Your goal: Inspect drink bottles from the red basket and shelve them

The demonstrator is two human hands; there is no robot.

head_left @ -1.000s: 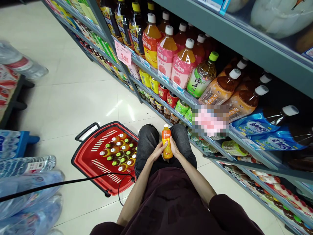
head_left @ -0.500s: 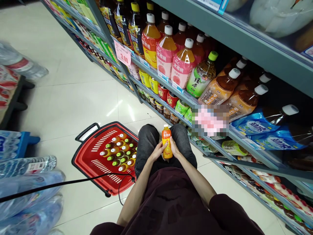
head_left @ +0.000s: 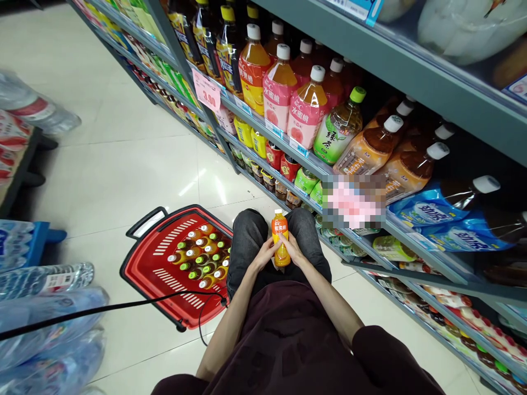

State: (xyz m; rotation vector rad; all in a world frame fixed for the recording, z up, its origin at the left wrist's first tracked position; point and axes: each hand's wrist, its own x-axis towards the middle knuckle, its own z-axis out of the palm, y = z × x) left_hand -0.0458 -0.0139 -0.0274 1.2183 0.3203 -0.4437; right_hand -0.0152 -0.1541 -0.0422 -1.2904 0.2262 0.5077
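Holds an orange-labelled bottle (head_left: pixel 280 226) just right of the red basket (head_left: pixel 144 263), with left hand (head_left: pixel 266 254) and right hand (head_left: pixel 293 250) curled partly closed around opposite sides of it. Has capped bottles (head_left: pixel 201 258) clustered inside the basket, dark-trousered knees (head_left: pixel 249 233) beside its right edge, loaded drink shelves (head_left: pixel 395 55) farther right of the basket, and large water bottles (head_left: pixel 49 307) to its left.

Orange bottle (head_left: pixel 280 226) between left grip (head_left: pixel 265 254) and right grip (head_left: pixel 294 251); red basket (head_left: pixel 142 267) of bottles (head_left: pixel 192 253) by left knee (head_left: pixel 249 227)
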